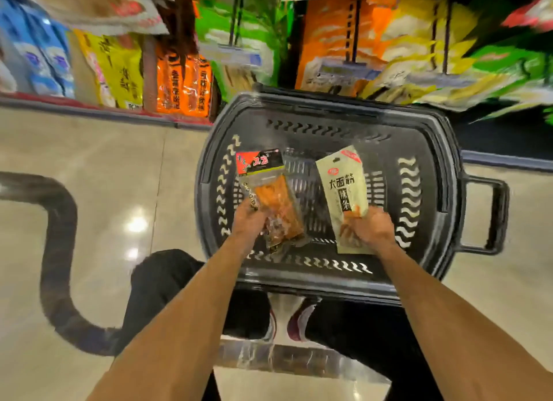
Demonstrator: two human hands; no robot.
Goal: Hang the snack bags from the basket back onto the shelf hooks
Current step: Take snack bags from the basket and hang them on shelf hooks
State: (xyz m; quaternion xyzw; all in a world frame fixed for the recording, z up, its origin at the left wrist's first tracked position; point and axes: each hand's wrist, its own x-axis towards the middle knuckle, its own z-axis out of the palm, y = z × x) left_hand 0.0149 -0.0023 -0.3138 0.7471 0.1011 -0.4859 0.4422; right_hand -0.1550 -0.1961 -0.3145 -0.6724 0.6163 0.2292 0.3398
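A dark plastic basket (431, 191) stands on the floor in front of the shelf. Over its inside, my left hand (250, 221) grips the lower end of a clear snack bag (272, 191) with a red and black header and orange contents. My right hand (374, 225) grips the lower part of a pale green snack bag (344, 182) printed with dark characters. Both bags point away from me, toward the shelf. The basket floor between them shows no other bag.
Shelf hooks (236, 14) with hanging green, orange and yellow snack bags (338, 32) fill the top of the view, blurred. More packets (182, 83) stand on the low shelf at left. A dark curved basket handle (57, 251) arcs over the shiny tiled floor (89, 167) at left.
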